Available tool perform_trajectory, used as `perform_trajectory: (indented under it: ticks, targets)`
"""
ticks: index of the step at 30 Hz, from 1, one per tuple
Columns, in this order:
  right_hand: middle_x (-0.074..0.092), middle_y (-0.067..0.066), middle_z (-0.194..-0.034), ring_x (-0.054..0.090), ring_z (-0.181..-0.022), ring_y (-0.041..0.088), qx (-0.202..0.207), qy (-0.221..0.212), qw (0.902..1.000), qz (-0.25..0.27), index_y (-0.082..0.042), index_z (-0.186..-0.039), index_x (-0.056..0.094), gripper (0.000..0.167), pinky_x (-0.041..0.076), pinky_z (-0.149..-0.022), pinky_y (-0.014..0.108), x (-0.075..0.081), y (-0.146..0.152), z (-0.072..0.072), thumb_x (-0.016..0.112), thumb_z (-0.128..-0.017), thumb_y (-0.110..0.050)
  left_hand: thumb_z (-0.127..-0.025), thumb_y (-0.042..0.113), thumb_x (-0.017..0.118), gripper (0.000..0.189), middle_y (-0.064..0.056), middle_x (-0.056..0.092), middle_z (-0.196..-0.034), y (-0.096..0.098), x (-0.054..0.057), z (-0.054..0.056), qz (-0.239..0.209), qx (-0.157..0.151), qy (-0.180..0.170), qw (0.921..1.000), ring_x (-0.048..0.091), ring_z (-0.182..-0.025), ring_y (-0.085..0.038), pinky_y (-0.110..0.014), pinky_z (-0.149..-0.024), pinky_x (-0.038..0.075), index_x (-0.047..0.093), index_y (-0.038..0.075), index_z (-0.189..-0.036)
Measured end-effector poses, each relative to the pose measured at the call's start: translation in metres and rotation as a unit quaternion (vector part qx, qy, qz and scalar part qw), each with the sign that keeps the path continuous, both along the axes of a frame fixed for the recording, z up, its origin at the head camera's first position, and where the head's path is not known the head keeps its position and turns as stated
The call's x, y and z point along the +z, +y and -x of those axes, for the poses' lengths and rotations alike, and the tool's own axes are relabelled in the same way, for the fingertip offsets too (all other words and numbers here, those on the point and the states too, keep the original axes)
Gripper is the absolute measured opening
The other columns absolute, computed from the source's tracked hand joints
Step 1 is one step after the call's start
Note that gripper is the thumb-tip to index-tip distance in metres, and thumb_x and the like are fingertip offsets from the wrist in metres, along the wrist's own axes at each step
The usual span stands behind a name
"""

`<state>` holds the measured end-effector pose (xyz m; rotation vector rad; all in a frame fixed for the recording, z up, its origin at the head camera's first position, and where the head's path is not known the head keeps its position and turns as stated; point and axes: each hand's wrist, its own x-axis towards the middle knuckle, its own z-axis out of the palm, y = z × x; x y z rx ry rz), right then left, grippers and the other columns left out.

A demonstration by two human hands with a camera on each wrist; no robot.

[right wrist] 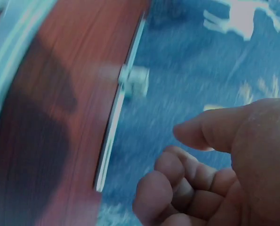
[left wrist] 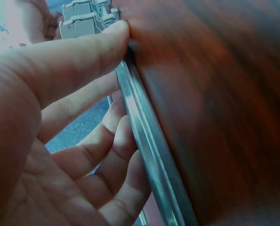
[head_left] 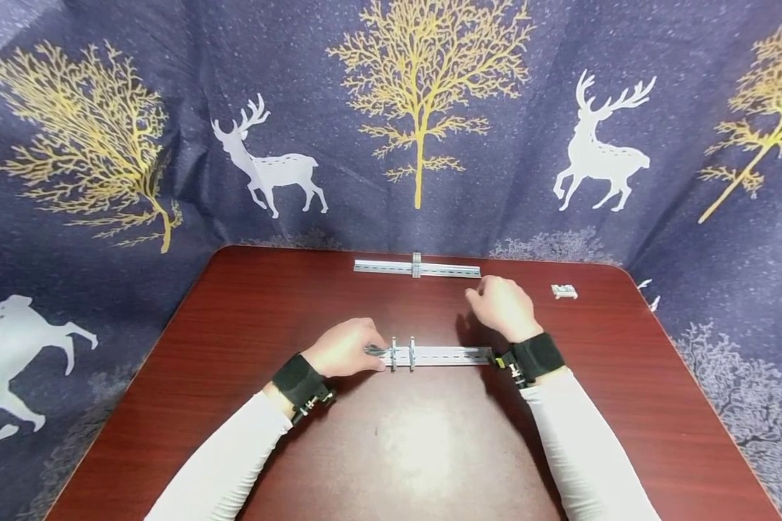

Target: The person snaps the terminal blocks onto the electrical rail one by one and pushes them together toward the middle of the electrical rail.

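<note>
My left hand (head_left: 347,348) grips the left end of a slotted metal DIN rail (head_left: 452,355) on the table's middle. Two thin terminal blocks (head_left: 412,353) stand across this rail, just right of the fingertips. In the left wrist view the thumb presses by the grey terminal blocks (left wrist: 81,26), and the other fingers lie along the rail (left wrist: 144,136). Above the rail's right end hovers my right hand (head_left: 505,310), holding nothing, with loosely curled fingers in the right wrist view. It is near the right end of a second rail (head_left: 381,267).
Farther back, the second rail carries a terminal block piece (head_left: 416,265) at its middle. A small white-grey block (head_left: 564,291) lies on the table's back right. A dark curtain (head_left: 378,195) with deer and trees hangs behind the reddish-brown table (head_left: 267,289).
</note>
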<state>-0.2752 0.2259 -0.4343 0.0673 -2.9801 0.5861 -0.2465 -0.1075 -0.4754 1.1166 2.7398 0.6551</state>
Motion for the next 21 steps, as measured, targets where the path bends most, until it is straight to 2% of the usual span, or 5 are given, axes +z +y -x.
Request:
perform_trajectory:
  ticks: [4, 11, 17, 21]
  targets:
    - [0.075, 0.014, -0.088, 0.074, -0.086, 0.041, -0.034, 0.015, 0.9993, 0.003, -0.01, -0.087, 0.072, 0.037, 0.057, -0.073, 0.059, -0.004, 0.026, 0.009, 0.06, -0.105, -0.04, -0.09, 0.027, 0.094, 0.023, 0.002, 0.071, -0.093, -0.001, 0.0, 0.0, -0.005, -0.001, -0.002, 1.0, 0.061, -0.087, -0.014, -0.031, -0.076, 0.05, 0.089, 0.018, -0.11]
    - [0.069, 0.014, -0.082, 0.071, -0.083, 0.041, -0.074, 0.023, 0.9968, 0.018, -0.009, -0.084, 0.065, 0.037, 0.054, -0.068, 0.058, -0.008, 0.06, 0.016, 0.058, -0.105, -0.039, -0.089, 0.028, 0.095, 0.018, 0.004, 0.071, -0.091, -0.002, -0.001, -0.002, -0.002, 0.013, -0.008, 0.9999, 0.058, -0.085, -0.01, -0.031, -0.074, 0.05, 0.09, 0.022, -0.106]
    - [0.076, 0.024, -0.102, 0.073, -0.099, 0.051, -0.104, 0.024, 0.9942, 0.011, -0.004, -0.098, 0.071, 0.042, 0.055, -0.08, 0.067, -0.01, 0.081, 0.018, 0.06, -0.106, -0.044, -0.09, 0.029, 0.094, 0.017, 0.005, 0.071, -0.091, -0.002, -0.003, 0.0, -0.003, 0.006, -0.001, 1.0, 0.058, -0.085, -0.01, -0.031, -0.075, 0.049, 0.09, 0.023, -0.105]
    - [0.076, 0.027, -0.107, 0.072, -0.1, 0.051, -0.114, 0.027, 0.9931, 0.012, -0.002, -0.102, 0.073, 0.043, 0.055, -0.079, 0.066, -0.012, 0.094, 0.019, 0.064, -0.106, -0.044, -0.089, 0.029, 0.095, 0.018, 0.004, 0.07, -0.09, -0.003, -0.003, 0.001, -0.003, -0.001, 0.003, 1.0, 0.057, -0.084, -0.011, -0.031, -0.074, 0.049, 0.089, 0.022, -0.105]
